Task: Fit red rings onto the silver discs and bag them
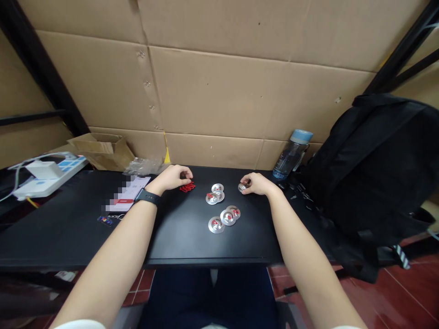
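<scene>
My left hand (174,176), with a black watch (147,196) on its wrist, rests curled on the black table (68,228), its fingertips over a small heap of red pieces (187,186). My right hand (258,183) is closed round a small silver disc (242,187) at its fingertips. Between the hands lie several silver discs with red centres: one cluster (215,193) nearer the wall and another cluster (224,218) nearer me.
A black backpack (373,178) fills the right side of the table, with a blue-capped water bottle (291,155) beside it. At the left are a white power strip (48,176), an open cardboard box (103,148), a crumpled plastic bag (144,165) and a card (128,194). Cardboard lines the wall behind.
</scene>
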A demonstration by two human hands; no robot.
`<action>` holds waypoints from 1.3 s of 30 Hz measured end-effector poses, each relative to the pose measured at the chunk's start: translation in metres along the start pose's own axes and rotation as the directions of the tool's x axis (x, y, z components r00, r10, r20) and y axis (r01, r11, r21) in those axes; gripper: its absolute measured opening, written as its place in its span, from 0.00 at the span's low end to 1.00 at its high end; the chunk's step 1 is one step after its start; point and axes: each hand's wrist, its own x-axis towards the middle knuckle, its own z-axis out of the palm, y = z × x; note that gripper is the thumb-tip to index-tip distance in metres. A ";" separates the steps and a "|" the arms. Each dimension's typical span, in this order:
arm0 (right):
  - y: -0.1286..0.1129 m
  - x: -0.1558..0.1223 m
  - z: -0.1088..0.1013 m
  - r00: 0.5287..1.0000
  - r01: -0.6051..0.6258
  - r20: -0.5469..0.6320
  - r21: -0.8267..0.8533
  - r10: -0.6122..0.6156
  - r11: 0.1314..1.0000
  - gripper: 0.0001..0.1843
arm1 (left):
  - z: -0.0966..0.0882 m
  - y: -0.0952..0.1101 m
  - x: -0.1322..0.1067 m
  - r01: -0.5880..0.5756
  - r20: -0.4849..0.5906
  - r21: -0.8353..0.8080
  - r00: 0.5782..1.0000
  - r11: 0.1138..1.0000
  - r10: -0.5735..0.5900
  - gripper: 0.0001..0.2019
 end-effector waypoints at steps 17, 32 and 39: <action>-0.010 -0.003 -0.001 0.983 0.091 -0.157 -0.019 -0.093 0.996 0.21 | 0.053 0.106 -0.006 -0.135 0.556 -0.445 0.733 0.886 0.391 0.10; -0.089 -0.019 0.016 0.848 0.506 -0.012 0.318 -0.530 0.802 0.24 | 0.024 0.096 -0.001 -0.261 0.189 -0.168 0.938 0.951 0.291 0.07; -0.102 -0.021 0.021 0.877 0.480 -0.120 0.267 -0.466 0.835 0.22 | 0.028 0.094 0.002 -0.256 -0.044 -0.125 0.967 0.958 0.253 0.08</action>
